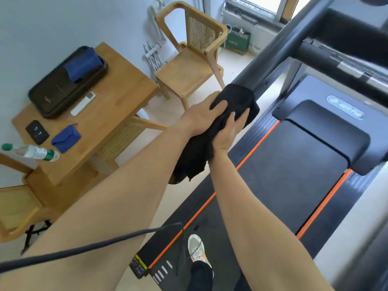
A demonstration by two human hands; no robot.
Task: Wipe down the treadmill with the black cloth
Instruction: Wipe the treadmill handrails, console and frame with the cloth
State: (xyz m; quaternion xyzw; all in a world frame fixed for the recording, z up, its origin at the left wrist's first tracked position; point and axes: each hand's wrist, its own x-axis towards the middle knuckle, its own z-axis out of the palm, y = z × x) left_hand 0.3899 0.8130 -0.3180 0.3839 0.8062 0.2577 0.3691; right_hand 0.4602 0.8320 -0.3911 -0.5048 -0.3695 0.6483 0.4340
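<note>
Cloth (pixel 235 99), black, is lying bunched over the near end of the treadmill's left handrail (pixel 279 59), in the middle of the view, and a loose tail is hanging down below both wrists. At the far left a clear bottle (pixel 31 153) with a green cap is showing near the corner of a wooden tabletop (pixel 113 110); what it is resting on cannot be told. On that tabletop a black device (pixel 37 132) and a blue pouch (pixel 66 138) are sitting side by side. Behind them a white remote (pixel 83 103) is lying just beside a dark tray (pixel 52 95) that is holding a folded blue fabric (pixel 84 64). Further right a wooden chair (pixel 189 68) is standing near the wall. The left hand (pixel 199 118) is gripping the cloth from the left, its fingers curling into it. The right hand (pixel 228 133) is clasping it from the right, its fingers wrapping over the covered rail end. Right of the hands the treadmill (pixel 294 164) is stretching away, its belt edged by orange stripes. A grey shoe (pixel 196 248) is standing on the belt's near end.
</note>
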